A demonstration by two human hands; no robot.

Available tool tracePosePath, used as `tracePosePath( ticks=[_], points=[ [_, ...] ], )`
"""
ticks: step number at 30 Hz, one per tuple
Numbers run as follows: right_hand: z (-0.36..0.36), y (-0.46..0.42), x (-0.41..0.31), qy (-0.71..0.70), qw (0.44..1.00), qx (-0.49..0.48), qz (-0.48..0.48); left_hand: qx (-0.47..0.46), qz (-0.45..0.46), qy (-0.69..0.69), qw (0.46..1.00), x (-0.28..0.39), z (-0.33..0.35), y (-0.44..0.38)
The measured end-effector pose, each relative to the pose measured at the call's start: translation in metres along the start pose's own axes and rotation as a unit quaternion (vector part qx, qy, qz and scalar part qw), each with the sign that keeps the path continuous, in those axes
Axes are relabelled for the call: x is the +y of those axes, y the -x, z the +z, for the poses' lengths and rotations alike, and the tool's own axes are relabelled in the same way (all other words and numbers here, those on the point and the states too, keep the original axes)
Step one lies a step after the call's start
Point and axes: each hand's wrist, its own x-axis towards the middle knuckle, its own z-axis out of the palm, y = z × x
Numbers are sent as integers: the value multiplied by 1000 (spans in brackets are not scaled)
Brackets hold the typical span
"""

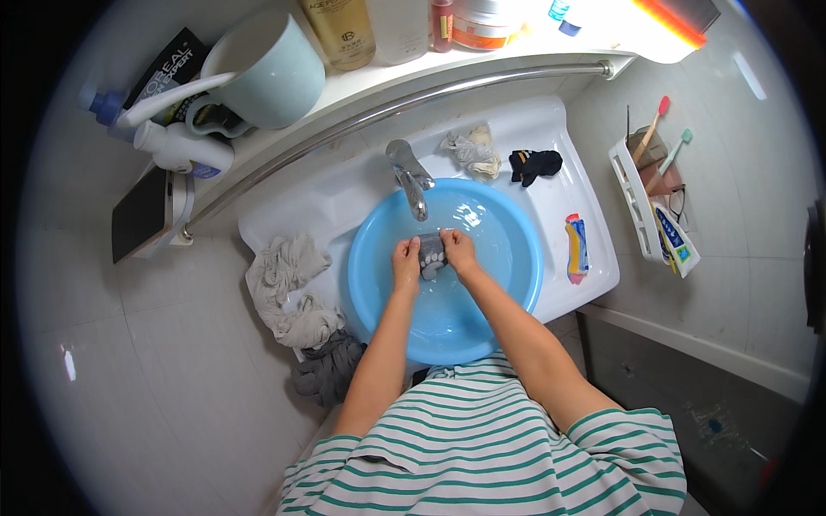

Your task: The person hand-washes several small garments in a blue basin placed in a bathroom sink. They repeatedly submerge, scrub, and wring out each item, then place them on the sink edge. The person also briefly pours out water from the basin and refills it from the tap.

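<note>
A light-blue plastic basin (445, 348) holding water sits in a white ceramic washbasin (597, 277). Over the water, my left hand (406, 260) and my right hand (459, 250) grip the two upper sides of a small dark grey sock (432, 250) with light oval marks, stretched between them. The chrome faucet (411, 184) reaches over the basin's rim just beyond my hands. Behind the basin lie crumpled light grey and cream socks (474, 151) and a black sock (534, 166). On the washbasin's right side rests a blue and yellow plastic packet (576, 248).
Wet light grey cloth (290, 284) and dark grey cloth (329, 369) drape over the left edge. Above, a metal rail (413, 100) runs below a shelf with a pale mug (268, 74) and bottles. A wall rack (635, 200) at the right holds toothbrushes and a toothpaste tube.
</note>
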Motion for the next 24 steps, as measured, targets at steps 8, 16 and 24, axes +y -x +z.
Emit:
tracePosePath(
  ticks=[8, 16, 24],
  points=[
    [0, 4, 2, 288, 955, -30, -70, 90, -120, -119, 982, -25, 4, -2],
    [10, 62, -77, 146, 936, -44, -317, -111, -221, 341, 907, -35, -29, -28],
    [-3, 72, -96, 167, 938, -36, -300, -209, -223, 314, 899, -7, -13, -11]
  ],
)
